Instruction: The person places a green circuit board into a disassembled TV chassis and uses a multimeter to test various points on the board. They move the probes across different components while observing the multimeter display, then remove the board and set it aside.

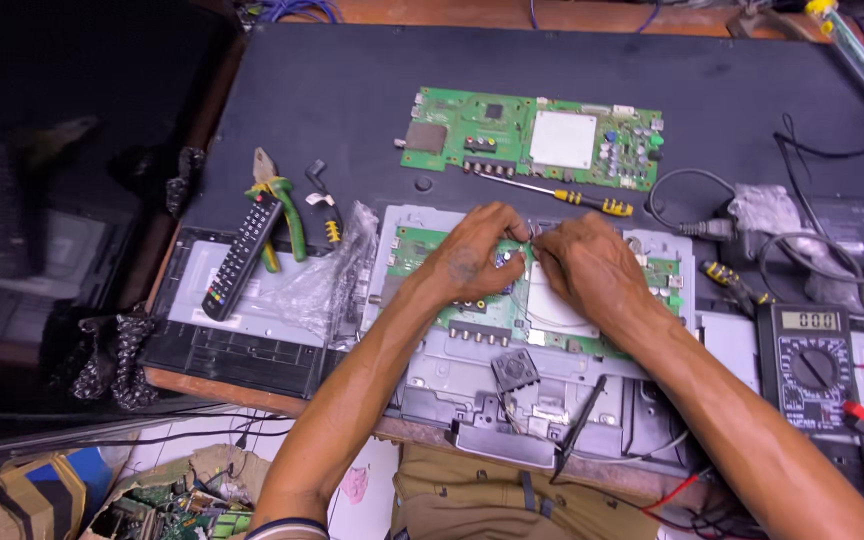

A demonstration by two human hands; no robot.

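My left hand (472,255) and my right hand (587,265) meet over a green circuit board (417,250) that lies in a grey metal chassis (552,405). The fingertips of both hands pinch together at one spot near the board's top middle, on something small that I cannot make out. My hands hide most of the board's centre. A second green circuit board (527,135) with a white square patch lies farther back on the dark table. A screwdriver with a yellow and black handle (562,195) rests between the two boards.
A black remote control (242,255), green-handled pliers (282,205) and a clear plastic bag (327,275) lie at left. A digital multimeter (812,365) with red leads sits at right, with cables and a black adapter (857,230) behind it. A soldering iron (857,45) lies far right.
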